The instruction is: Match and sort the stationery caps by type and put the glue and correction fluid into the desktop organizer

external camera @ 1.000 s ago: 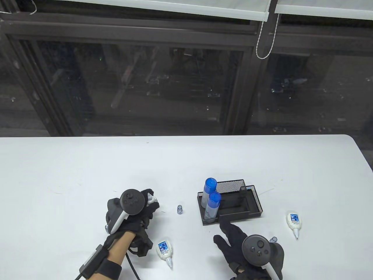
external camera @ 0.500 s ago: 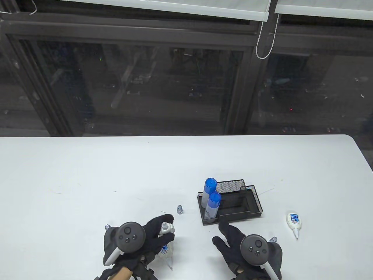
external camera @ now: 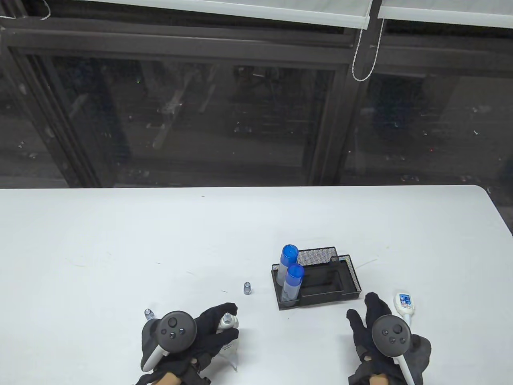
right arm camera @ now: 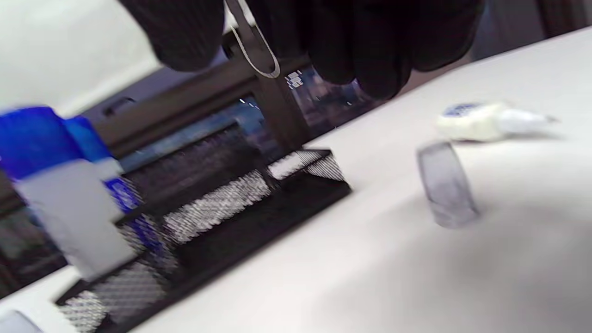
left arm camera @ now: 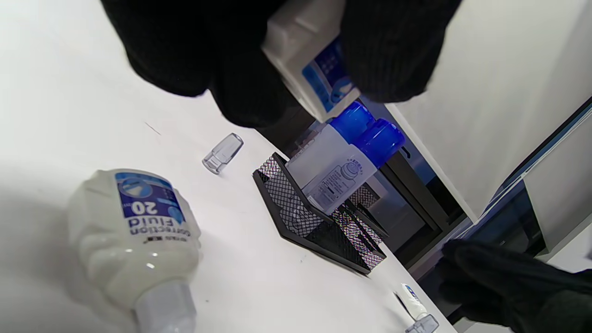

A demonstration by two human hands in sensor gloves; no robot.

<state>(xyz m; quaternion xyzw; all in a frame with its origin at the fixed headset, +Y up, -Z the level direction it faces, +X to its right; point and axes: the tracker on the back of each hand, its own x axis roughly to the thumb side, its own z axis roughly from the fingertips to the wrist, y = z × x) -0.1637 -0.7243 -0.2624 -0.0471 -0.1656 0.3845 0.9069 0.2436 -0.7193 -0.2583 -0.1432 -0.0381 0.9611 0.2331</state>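
Note:
My left hand (external camera: 208, 329) grips a white correction fluid bottle (external camera: 229, 321) near the front edge, its fingers curled round the body (left arm camera: 314, 60). A second correction fluid bottle (left arm camera: 134, 231) lies on the table just under that hand. The black mesh organizer (external camera: 348, 280) has two blue-capped glue sticks (external camera: 292, 272) standing in its left slot. My right hand (external camera: 366, 317) hovers with straight fingers and holds nothing, beside a third lying bottle (external camera: 404, 302). A clear cap (right arm camera: 446, 189) stands under that hand.
One clear cap (external camera: 247, 288) stands left of the organizer, and another (external camera: 149, 313) sits by my left wrist. The white table (external camera: 160, 232) ends at a dark window frame behind.
My left hand drew back toward the front edge with its bottle, ending over the lying bottle. My right hand slid right from the organizer's front to the right-hand bottle, covering the cap there.

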